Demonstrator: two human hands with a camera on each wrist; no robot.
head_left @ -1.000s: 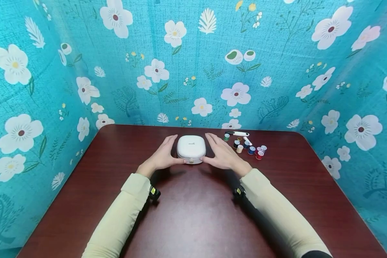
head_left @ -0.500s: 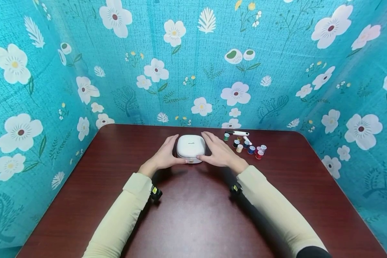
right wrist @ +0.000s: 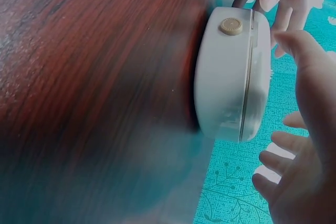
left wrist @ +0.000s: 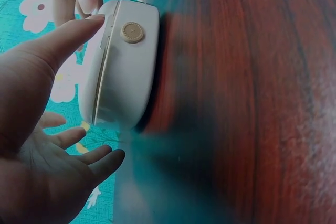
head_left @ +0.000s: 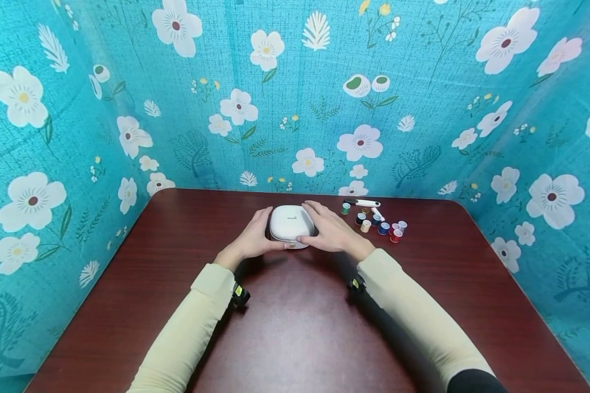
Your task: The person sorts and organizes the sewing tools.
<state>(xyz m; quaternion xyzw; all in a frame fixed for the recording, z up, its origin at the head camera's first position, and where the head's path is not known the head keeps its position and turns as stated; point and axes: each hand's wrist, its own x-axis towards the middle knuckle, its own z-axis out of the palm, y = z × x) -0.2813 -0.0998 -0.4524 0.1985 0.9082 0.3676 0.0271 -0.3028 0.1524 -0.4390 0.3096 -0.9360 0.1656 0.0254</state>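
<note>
A white rounded box (head_left: 287,224) with a closed lid sits near the table's back edge. A round gold button (left wrist: 132,32) is on its front wall, just below the lid seam. My left hand (head_left: 252,238) is at the box's left side, thumb stretched toward the front by the seam and the other fingers spread beside it. On the right, my right hand (head_left: 331,229) reaches over the lid's edge, its thumb (right wrist: 296,43) near the lid's front. Its other fingers are extended apart in the right wrist view.
Several thread spools (head_left: 396,236) in different colours stand to the right of the box. Behind them lie a black-and-white slim tool (head_left: 366,203) and a small white piece (head_left: 377,214). A flowered blue curtain (head_left: 275,120) hangs behind the dark red table (head_left: 295,327).
My right hand has moved left, further over the lid, its thumb shifting along the front. My left hand has moved slightly right. The box stays in place, closed.
</note>
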